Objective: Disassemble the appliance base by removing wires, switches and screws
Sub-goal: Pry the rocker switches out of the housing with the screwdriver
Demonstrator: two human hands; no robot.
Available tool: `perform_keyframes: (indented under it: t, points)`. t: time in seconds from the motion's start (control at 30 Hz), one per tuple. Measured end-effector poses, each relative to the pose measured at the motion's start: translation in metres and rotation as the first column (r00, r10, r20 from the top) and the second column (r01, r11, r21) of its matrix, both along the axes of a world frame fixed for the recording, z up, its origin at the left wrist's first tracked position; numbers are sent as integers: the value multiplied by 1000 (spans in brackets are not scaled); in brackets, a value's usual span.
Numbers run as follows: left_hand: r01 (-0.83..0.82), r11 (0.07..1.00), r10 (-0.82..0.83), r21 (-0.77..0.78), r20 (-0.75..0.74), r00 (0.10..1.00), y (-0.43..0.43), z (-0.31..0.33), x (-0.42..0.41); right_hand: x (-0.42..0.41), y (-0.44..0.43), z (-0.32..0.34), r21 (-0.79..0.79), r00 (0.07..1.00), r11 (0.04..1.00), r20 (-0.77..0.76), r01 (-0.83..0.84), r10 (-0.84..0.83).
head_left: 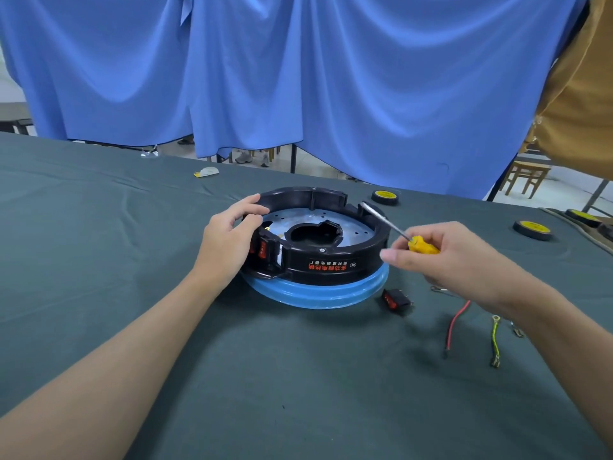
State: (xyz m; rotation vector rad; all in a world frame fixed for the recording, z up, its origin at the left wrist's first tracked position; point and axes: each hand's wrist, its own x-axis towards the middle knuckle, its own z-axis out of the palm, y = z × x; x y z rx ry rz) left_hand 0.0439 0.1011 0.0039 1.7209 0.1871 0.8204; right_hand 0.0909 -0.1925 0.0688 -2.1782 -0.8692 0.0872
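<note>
Black plastic appliance base point(331, 263), seated on a blue rim, lies at the centre of the grey-green tablecloth point(298, 376). The left hand point(229, 240) grips its wall at 9 o'clock, fingers curled over the edge. The right hand point(454, 257), at 3 o'clock, holds a yellow-handled screwdriver point(421, 246), its shaft aimed toward 11 o'clock. A detached switch point(394, 298) lies at 5 o'clock, with a red wire point(454, 322) and a yellow-green wire point(495, 340) beyond it.
</note>
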Motion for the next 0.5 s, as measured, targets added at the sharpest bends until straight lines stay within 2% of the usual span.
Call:
perform_keyframes:
  t: [0.1, 0.2, 0.3, 0.4, 0.5]
  points:
    - [-23, 999, 24, -41, 11, 1000, 1, 0, 0, -13, 22, -9, 59, 991, 992, 71, 108, -112]
    - [-36, 995, 38, -90, 19, 999, 1, 2, 0, -24, 36, -16, 14, 971, 986, 172, 167, -167]
    - [-23, 986, 28, -163, 29, 999, 4, 4, -1, -33, 38, -8, -66, 970, 992, 229, 105, -87]
    - [-21, 966, 31, -257, 34, 999, 8, 9, -3, -41, 36, 7, -19, 970, 1000, 242, 3, 1]
    - [-46, 954, 47, -298, -2, 999, 19, 15, -9, -39, 38, 13, 7, 951, 1000, 308, 12, -14]
